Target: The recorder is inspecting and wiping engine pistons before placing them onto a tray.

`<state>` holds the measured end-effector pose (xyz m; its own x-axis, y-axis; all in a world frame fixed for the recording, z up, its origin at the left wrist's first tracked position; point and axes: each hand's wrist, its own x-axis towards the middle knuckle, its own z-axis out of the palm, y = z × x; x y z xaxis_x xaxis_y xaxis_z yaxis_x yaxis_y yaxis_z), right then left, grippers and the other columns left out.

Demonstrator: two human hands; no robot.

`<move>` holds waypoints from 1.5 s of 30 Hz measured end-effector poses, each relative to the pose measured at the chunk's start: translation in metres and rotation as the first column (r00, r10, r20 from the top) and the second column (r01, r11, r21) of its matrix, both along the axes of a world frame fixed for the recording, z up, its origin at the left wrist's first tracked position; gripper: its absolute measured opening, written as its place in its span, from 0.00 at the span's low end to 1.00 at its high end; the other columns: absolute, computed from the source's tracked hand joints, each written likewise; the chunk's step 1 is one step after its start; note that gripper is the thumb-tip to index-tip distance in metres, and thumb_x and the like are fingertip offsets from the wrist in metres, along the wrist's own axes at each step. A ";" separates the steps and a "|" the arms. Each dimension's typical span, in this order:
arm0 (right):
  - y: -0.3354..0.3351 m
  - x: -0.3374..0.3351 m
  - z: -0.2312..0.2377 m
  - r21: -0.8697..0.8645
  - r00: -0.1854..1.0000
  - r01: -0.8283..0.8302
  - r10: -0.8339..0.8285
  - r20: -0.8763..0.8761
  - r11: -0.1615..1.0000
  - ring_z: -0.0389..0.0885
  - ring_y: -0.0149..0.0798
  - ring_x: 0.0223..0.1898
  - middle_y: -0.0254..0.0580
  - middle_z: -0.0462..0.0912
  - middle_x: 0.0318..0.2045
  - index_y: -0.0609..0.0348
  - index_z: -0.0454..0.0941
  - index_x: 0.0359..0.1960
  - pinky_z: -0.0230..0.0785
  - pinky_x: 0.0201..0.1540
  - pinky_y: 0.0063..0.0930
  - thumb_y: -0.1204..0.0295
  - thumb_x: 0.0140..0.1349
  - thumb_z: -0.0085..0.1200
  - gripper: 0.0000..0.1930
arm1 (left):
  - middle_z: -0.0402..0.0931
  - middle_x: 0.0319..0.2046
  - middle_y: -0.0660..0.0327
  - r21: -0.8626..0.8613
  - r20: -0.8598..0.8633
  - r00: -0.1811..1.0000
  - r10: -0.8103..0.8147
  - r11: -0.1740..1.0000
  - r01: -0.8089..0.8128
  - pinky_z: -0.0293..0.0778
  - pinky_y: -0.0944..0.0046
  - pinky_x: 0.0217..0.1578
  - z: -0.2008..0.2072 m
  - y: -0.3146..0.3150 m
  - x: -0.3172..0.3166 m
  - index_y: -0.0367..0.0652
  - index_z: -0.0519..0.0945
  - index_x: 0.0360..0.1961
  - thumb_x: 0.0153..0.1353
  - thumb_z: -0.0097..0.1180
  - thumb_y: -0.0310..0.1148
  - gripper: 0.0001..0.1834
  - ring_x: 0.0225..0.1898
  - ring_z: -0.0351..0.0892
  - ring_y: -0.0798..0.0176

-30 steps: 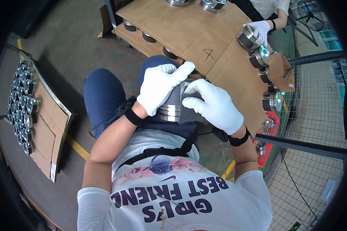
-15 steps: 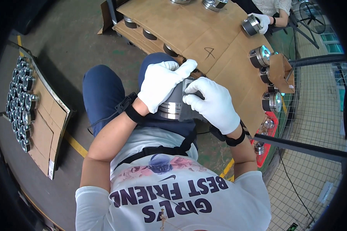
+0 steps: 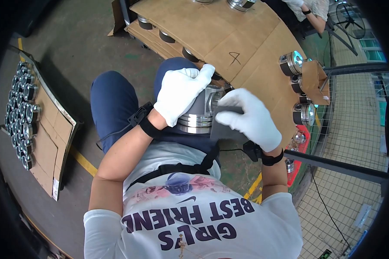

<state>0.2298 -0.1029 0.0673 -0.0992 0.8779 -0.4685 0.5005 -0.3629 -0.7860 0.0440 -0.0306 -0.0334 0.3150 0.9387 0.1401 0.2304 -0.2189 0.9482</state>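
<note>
A metal piston (image 3: 195,120) with a dark grey skirt and shiny ring grooves rests over my lap, just short of the cardboard-covered table. Wrapped round its upper left side is my gloved left hand (image 3: 180,93), closed. My gloved right hand (image 3: 251,118), also closed, pinches a dark grey flexible sheet (image 3: 225,128) that looks like abrasive paper. The sheet hangs at the piston's right side; whether it touches the metal I cannot tell. Part of the piston's top is hidden by my left hand.
Brown cardboard (image 3: 246,56) covers the table ahead, with pistons (image 3: 291,63) along its right edge. Others stand on a lower layer. At left, a cardboard-lined pallet (image 3: 47,151) carries several pistons. A red tray (image 3: 299,162) sits at right. A co-worker's arm (image 3: 312,19) shows at far right.
My right hand has moved right and slightly down with the sheet, uncovering more of the piston. My left hand stays nearly still. The co-worker's hand and piston have left their earlier spot.
</note>
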 end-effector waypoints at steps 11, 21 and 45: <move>0.078 0.030 -0.067 0.404 0.811 0.244 0.044 -0.584 0.882 0.82 0.30 0.44 0.38 0.84 0.40 0.65 0.79 0.44 0.74 0.51 0.24 0.85 0.63 0.58 0.09 | 0.84 0.25 0.65 -0.470 0.407 0.913 0.013 0.860 0.197 0.72 0.73 0.30 0.007 0.006 0.005 0.37 0.88 0.31 0.64 0.70 0.41 0.15 0.27 0.76 0.77; 0.086 -0.007 -0.071 0.623 0.958 -0.085 0.237 -0.165 0.778 0.84 0.43 0.47 0.45 0.86 0.42 0.63 0.83 0.42 0.74 0.54 0.34 0.81 0.64 0.54 0.07 | 0.83 0.28 0.64 -0.101 0.125 0.982 -0.144 0.982 0.157 0.76 0.65 0.31 0.004 0.005 -0.008 0.38 0.85 0.36 0.69 0.61 0.38 0.13 0.32 0.78 0.74; 0.079 -0.010 -0.063 0.624 0.964 0.189 -0.023 -0.265 0.758 0.83 0.37 0.39 0.39 0.85 0.34 0.61 0.86 0.39 0.73 0.46 0.29 0.83 0.56 0.61 0.09 | 0.83 0.35 0.69 -0.451 0.347 0.932 -0.108 0.852 0.267 0.73 0.72 0.37 -0.007 0.010 0.003 0.37 0.87 0.41 0.69 0.64 0.42 0.16 0.36 0.74 0.78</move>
<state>0.2203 -0.0243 0.0046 -0.0169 0.9731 0.2298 0.2672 0.2259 -0.9368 0.0474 -0.0204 -0.0408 0.5096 0.8372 -0.1984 -0.0778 0.2745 0.9584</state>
